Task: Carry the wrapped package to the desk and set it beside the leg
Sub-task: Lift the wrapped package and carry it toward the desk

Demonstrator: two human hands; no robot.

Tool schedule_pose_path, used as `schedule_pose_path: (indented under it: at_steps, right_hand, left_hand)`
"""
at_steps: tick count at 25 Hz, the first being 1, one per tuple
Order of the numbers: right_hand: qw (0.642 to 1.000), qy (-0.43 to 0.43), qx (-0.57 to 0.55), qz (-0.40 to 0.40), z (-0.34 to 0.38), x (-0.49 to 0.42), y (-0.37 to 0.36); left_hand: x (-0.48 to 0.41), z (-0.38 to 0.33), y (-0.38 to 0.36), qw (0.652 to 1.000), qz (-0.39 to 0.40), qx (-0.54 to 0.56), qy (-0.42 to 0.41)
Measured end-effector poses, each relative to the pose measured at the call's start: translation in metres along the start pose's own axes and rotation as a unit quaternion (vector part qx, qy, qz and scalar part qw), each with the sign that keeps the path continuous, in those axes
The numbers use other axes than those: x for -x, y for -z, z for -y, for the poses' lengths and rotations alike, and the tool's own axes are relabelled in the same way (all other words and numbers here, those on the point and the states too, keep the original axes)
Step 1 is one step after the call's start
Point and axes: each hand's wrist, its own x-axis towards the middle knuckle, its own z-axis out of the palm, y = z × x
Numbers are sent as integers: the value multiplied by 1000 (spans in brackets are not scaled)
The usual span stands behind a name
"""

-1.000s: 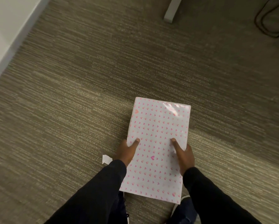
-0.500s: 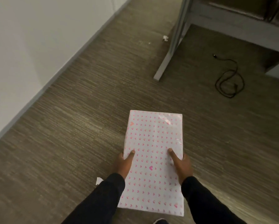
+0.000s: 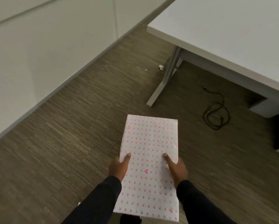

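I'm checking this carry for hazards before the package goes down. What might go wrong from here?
1. The black cable lies looped on the carpet right of the desk leg; a foot may catch it if the person steps that way.
2. The wrapped package is held only at its near edges by the left hand and right hand, so it could tip forward.
3. Bending beside the leg risks bumping the desk top.

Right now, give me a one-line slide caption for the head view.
Both hands, left hand and right hand, hold the wrapped package above carpet, short of the desk leg.
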Motion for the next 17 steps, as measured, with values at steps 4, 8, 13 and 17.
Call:
schedule_pose_path:
  at_steps: [4,8,13,17]
  right_hand:
    - [999,-25,34,-21,48,-44,-11]
    - [997,-40,64,-19,105,-82,-17]
    - [995,-73,61,0,161,-129,-13]
    - [996,-46,70,16,190,-169,-3]
  left_hand:
    - [-34,-45,-9,1000,7,-11,26]
    - [-61,-102,-12,999,8,-20,32]
    - [-98,-169,-32,999,21,-11,28]
    - [-121,-204,-59,999,27,-6,39]
